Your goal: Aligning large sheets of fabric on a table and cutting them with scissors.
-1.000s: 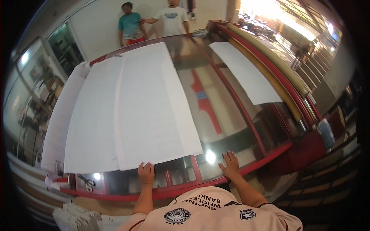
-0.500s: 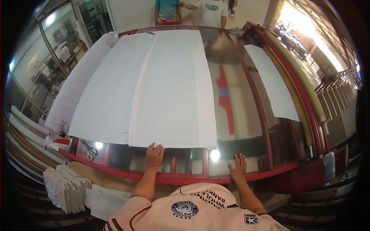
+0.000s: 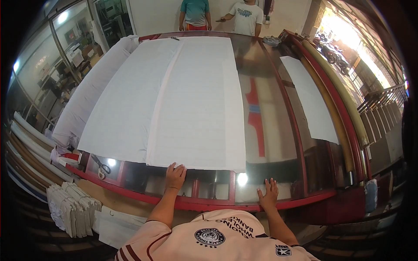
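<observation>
White fabric [image 3: 191, 104] lies spread over a red-framed, glass-topped table [image 3: 278, 203], with a lengthwise fold or seam near its middle. My left hand [image 3: 175, 177] rests at the fabric's near edge, fingers stretched out and fingertips touching it. To the right of the fabric, my right hand [image 3: 268, 194] lies flat on the glass with its fingers apart, holding nothing. A pair of scissors [image 3: 102, 168] lies near the table's front left corner. On the fabric's far edge sits a small dark tool [image 3: 175, 38], too small to make out.
A thick white fabric roll [image 3: 93, 89] runs along the table's left side. On the right lie a white sheet [image 3: 308, 98] and several long rolls [image 3: 333, 100]. Two people [image 3: 195, 15] stand behind the far edge. Bundled white stacks [image 3: 72, 209] stand at lower left.
At the far side, the person in the white shirt has turned toward the table and drawn back the outstretched arm. My view has shifted slightly; both my hands stay in place.
</observation>
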The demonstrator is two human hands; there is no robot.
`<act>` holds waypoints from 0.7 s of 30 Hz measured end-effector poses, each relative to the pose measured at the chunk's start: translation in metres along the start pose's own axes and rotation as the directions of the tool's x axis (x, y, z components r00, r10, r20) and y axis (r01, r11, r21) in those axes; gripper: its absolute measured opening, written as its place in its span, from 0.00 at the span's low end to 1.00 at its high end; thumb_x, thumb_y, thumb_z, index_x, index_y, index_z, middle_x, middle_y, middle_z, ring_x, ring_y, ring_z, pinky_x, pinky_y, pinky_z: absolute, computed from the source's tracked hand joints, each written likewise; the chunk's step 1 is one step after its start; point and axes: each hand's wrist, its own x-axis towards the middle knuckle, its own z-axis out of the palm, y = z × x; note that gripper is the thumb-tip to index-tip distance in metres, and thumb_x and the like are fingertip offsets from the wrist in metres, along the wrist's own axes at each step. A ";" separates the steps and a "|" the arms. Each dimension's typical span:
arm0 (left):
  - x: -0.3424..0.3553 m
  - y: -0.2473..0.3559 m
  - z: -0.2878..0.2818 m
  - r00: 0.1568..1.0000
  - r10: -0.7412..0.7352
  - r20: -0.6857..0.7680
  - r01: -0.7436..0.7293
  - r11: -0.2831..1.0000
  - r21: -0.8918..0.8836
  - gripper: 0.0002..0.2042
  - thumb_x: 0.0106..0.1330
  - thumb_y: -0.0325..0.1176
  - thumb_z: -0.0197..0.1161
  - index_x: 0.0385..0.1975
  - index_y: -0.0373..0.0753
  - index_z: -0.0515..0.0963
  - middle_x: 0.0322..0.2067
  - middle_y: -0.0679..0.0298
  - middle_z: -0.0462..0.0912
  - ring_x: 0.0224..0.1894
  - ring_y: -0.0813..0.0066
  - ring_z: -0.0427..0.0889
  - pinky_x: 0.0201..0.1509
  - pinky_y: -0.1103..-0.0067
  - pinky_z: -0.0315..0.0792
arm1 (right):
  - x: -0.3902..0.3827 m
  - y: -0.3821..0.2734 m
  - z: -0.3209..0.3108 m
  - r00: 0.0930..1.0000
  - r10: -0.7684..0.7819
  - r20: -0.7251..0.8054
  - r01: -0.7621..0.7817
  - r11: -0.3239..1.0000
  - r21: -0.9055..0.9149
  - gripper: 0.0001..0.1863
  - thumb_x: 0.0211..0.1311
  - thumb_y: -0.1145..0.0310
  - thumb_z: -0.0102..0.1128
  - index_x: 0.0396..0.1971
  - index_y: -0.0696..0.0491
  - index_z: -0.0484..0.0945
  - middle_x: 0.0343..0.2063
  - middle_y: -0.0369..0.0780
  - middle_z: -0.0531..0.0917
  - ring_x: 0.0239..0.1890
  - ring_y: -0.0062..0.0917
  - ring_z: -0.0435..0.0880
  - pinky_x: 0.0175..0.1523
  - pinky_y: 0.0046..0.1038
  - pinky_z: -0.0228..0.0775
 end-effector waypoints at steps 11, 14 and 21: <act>0.001 0.001 0.001 1.000 -0.010 -0.014 0.010 1.000 -0.013 0.08 0.64 0.36 0.65 0.35 0.39 0.85 0.43 0.65 0.87 0.56 0.54 0.77 0.62 0.57 0.69 | 0.002 -0.001 -0.001 1.000 0.020 0.001 -0.020 1.000 -0.011 0.36 0.61 0.50 0.63 0.67 0.49 0.67 0.70 0.49 0.63 0.74 0.45 0.56 0.74 0.48 0.47; 0.002 0.002 0.000 1.000 0.003 -0.027 -0.003 1.000 0.002 0.08 0.64 0.36 0.66 0.35 0.38 0.86 0.42 0.65 0.87 0.56 0.54 0.77 0.63 0.57 0.69 | 0.002 -0.003 -0.003 1.000 0.023 0.011 -0.023 1.000 -0.010 0.36 0.61 0.50 0.63 0.67 0.49 0.67 0.70 0.49 0.63 0.74 0.45 0.56 0.74 0.48 0.47; 0.001 0.002 0.000 0.999 0.000 -0.034 -0.001 1.000 -0.008 0.08 0.63 0.36 0.66 0.35 0.39 0.86 0.42 0.65 0.87 0.56 0.54 0.78 0.63 0.57 0.69 | 0.002 -0.006 -0.005 1.000 0.019 0.012 -0.019 1.000 -0.014 0.36 0.62 0.50 0.63 0.67 0.48 0.67 0.70 0.49 0.63 0.74 0.44 0.56 0.74 0.47 0.48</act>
